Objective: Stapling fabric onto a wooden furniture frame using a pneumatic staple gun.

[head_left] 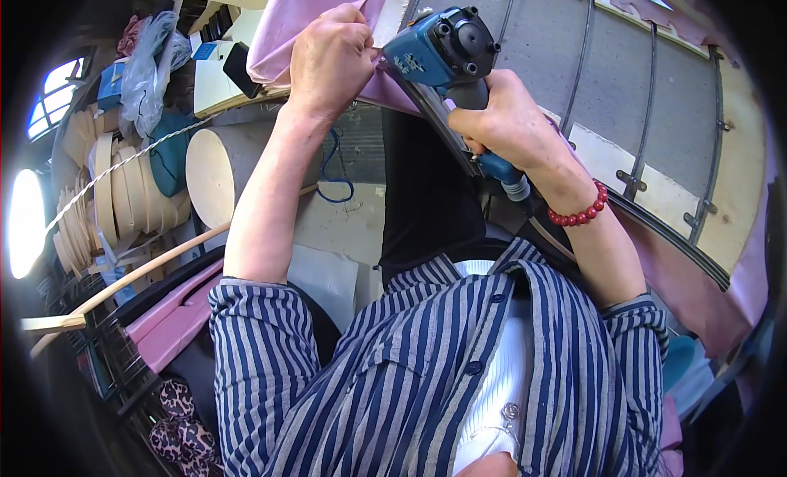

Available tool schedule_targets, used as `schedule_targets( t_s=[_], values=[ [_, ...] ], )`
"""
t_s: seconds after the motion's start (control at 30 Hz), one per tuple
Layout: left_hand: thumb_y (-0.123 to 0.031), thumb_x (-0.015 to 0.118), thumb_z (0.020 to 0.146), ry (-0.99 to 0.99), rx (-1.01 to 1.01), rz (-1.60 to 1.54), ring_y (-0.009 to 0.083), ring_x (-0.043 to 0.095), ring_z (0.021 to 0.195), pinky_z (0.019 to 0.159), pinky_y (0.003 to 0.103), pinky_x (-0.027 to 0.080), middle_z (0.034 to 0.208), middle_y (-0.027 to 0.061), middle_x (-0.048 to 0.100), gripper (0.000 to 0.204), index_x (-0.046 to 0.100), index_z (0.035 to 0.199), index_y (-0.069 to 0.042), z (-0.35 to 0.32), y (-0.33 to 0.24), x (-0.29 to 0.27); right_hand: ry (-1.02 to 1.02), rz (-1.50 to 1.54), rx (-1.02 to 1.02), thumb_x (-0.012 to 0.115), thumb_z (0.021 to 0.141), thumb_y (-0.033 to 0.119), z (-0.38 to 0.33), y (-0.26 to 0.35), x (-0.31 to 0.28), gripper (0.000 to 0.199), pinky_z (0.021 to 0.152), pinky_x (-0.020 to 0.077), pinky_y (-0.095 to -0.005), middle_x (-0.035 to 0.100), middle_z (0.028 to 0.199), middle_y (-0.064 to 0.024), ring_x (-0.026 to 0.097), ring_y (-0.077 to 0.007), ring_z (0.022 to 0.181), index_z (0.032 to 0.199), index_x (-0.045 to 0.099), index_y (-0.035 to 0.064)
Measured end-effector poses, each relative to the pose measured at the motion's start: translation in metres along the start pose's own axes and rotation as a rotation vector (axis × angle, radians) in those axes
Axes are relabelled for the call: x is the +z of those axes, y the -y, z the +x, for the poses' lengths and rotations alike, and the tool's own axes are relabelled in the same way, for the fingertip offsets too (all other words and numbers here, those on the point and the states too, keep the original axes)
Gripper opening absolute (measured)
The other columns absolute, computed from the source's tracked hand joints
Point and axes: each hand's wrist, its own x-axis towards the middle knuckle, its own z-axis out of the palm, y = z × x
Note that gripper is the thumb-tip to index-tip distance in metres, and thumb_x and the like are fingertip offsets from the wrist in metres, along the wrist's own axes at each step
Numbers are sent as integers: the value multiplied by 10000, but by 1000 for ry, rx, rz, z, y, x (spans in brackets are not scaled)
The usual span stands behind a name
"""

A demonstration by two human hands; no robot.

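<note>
My right hand [520,120] is wrapped round the handle of a blue and black pneumatic staple gun [426,54]. The gun's nose end lies at the edge of the frame, close beside my left hand. My left hand [332,59] is closed on pink fabric [287,34], gripping its folded edge near the gun. Under the gun and to its right spreads a frame [533,59] with a grey backing and dark metal bars. More pink fabric hangs along the frame's near edge, at the right. Where the staple gun's tip meets the fabric is hidden.
At the left are stacked curved wooden pieces [111,173], a round pale board [215,173] and a clear plastic bag [152,75]. A dark phone-like object [240,69] lies near the pink fabric. An air hose [549,237] trails from the gun's handle. A twisted white cord crosses at left.
</note>
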Motion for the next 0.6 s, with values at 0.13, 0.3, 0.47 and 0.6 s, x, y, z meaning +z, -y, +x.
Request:
schedule_targets(
  t_s=[0.13,0.3,0.47,0.6],
  values=[
    [-67,708,676,2,12,-27,273,650,790,725,381,524,833,77,644,61,703,699,-12,1,1,0,20,-88,47,616,700,145,1,1,-1,298,580,486,-316,604,634,-115,600,-185,578,918,637,-56],
    [-94,711,670,13,-18,-78,296,641,727,672,389,510,772,110,631,99,667,648,-8,3,2,0,-49,-162,-23,615,711,128,-1,7,8,234,556,460,-301,576,612,-88,569,-158,551,868,633,-46],
    [-58,688,661,12,-16,-118,311,634,691,631,386,502,716,133,620,92,633,611,-3,5,0,0,-120,-207,-68,612,732,104,4,6,10,167,479,415,-266,544,576,-40,515,-119,469,828,628,-32],
    [-84,705,674,124,-13,-54,302,642,735,681,390,508,785,119,630,94,660,663,-2,10,4,-2,-66,-116,38,603,771,93,5,2,4,141,475,407,-252,536,563,-25,502,-95,458,849,628,-21]
  ],
)
